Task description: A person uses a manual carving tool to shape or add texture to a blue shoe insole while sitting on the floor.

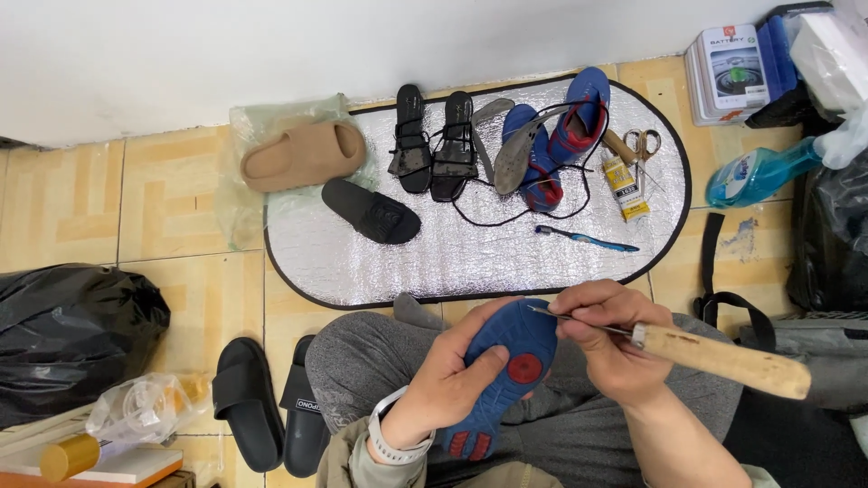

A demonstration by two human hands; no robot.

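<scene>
Blue shoe (506,370) gripped in left hand (448,384), right hand (615,348) closed on awl (705,348) (wooden-handled)

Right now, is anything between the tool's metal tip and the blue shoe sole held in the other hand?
Nothing visible. The left hand cradles the blue shoe sole from below, red pads facing up. The right hand holds the wooden-handled awl, whose thin metal tip reaches the sole's upper edge unobstructed.

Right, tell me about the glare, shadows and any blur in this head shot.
Head view: light is even and soft, with only faint shadows under the sandals. The silver mat shows mild crinkled sheen, no blown-out glare. The blue shoe sole in the left hand and the wooden-handled awl in the right hand look sharp; edges bend slightly from the wide lens.
</scene>
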